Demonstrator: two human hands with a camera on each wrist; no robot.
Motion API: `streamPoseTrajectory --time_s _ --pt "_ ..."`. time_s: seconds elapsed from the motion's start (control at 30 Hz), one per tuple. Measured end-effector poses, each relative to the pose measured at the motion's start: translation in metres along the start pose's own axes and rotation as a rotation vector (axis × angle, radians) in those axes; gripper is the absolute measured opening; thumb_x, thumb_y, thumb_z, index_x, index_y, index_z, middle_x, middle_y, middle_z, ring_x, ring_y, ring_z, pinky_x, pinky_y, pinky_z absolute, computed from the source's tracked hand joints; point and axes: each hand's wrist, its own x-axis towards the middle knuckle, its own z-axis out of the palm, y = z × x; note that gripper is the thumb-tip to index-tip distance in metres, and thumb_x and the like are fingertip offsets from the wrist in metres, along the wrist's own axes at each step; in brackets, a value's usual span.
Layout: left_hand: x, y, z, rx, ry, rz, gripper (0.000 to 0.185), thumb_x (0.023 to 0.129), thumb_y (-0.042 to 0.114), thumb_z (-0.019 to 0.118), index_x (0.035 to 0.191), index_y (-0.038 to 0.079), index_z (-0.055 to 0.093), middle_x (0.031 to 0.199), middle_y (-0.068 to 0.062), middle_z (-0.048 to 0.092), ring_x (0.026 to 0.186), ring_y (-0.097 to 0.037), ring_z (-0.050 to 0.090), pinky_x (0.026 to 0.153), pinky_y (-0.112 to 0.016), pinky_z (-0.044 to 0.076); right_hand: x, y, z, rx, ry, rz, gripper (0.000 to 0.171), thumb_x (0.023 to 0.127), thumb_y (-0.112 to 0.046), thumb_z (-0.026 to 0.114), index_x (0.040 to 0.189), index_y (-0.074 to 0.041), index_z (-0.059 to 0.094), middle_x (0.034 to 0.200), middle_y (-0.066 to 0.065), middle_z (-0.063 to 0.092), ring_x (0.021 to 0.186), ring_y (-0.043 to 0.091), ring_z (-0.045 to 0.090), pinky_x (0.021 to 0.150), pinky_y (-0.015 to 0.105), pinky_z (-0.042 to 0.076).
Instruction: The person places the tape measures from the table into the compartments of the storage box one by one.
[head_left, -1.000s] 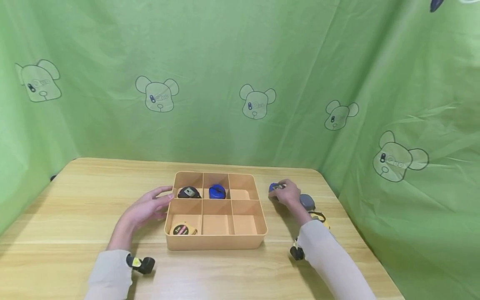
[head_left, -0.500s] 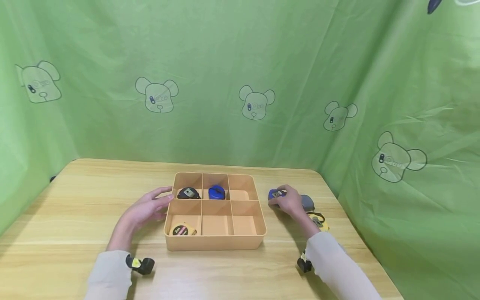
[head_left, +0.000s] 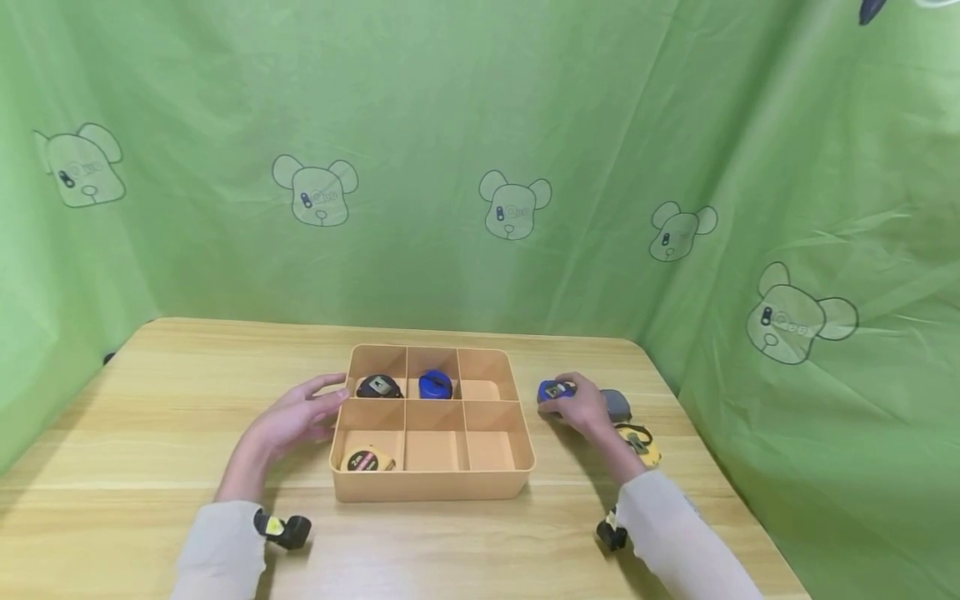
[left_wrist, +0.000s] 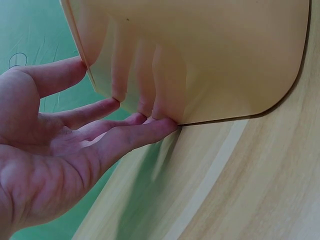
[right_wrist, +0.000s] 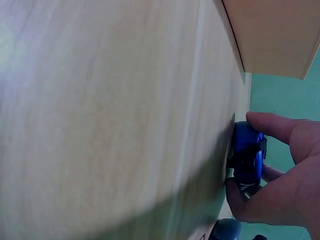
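Note:
A tan six-compartment tray [head_left: 432, 487] sits mid-table. It holds a black tape measure [head_left: 378, 386] back left, a blue one [head_left: 435, 384] back middle, and a yellow one [head_left: 365, 459] front left. My left hand [head_left: 294, 417] lies flat with straight fingers [left_wrist: 131, 132] against the tray's left wall [left_wrist: 200, 60]. My right hand [head_left: 581, 407] grips a small blue tape measure [head_left: 555, 390] just right of the tray, thumb and fingers around it [right_wrist: 247, 155], low over the table.
Behind my right hand lie a grey tape measure [head_left: 618, 404] and a yellow-and-black one [head_left: 640, 442] on the wooden table [head_left: 150, 400]. Green printed cloth encloses the back and sides. The table's right edge is close to these items.
My right hand with the blue tape measure has drawn back toward me and slightly nearer the tray's right side. The left hand has stayed against the tray.

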Motion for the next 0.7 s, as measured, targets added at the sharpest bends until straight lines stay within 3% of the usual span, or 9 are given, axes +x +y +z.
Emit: streamPoseTrajectory --time_s 0.23,0.7 --pt "0.0002 0.0005 0.0003 -0.002 0.000 0.003 0.072 0.107 0.033 0.051 0.162 0.006 0.014 0.159 -0.029 0.035 0.149 -0.047 0.030 0.120 -0.058 0.033 0.0013 0.0041 0.0010 -0.031 0.006 -0.006 0.076 0.078 -0.022 0.085 0.144 -0.005 0.051 0.142 0.034 0.052 0.128 0.051 0.053 0.106 0.057 0.051" --pt "0.0004 0.0003 0.0003 -0.003 -0.001 0.004 0.072 0.106 0.033 0.051 0.162 0.005 0.014 0.159 -0.029 0.035 0.149 -0.048 0.030 0.120 -0.058 0.033 0.0005 0.0043 0.0007 -0.036 0.013 -0.005 0.073 0.079 -0.024 0.084 0.142 -0.006 0.052 0.143 0.033 0.051 0.130 0.052 0.051 0.108 0.060 0.048"
